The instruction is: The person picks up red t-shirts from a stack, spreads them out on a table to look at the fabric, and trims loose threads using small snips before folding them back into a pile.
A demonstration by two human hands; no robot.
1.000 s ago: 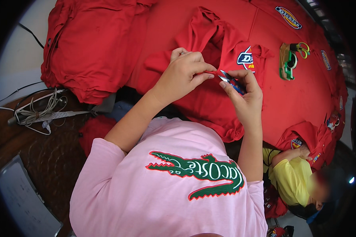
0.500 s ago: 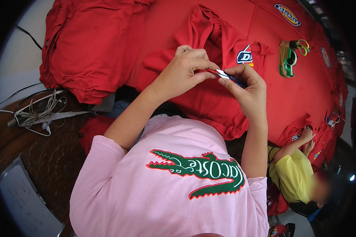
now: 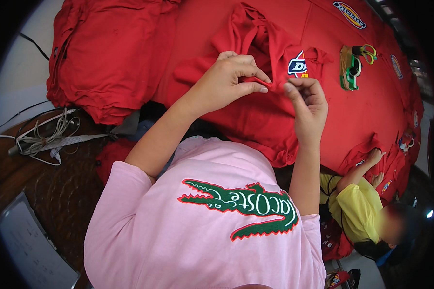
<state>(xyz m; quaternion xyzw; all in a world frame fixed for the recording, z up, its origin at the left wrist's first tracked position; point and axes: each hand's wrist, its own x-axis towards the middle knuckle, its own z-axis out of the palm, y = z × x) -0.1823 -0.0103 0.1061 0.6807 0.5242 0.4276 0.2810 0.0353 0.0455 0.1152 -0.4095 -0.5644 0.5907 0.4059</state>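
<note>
My left hand is closed in a pinch on a raised edge of a red garment. Close beside it, my right hand grips the same cloth between thumb and forefinger, its other fingers curled in. A short taut stretch of red fabric runs between the two pinches. The rest of the garment lies rumpled on the red-covered table, and a coloured logo patch shows just beyond my right hand. Whether a small tool lies hidden in my right palm cannot be seen.
A thick pile of red garments sits at the left. To the right lie a green tape dispenser and scissors with yellow-green handles. A power strip with tangled cords is at far left. A co-worker in yellow handles red cloth at lower right.
The small bladed tool seen in my right fingers is out of sight now. My right fingertips have gone onto the cloth. The co-worker's arms have shifted slightly.
</note>
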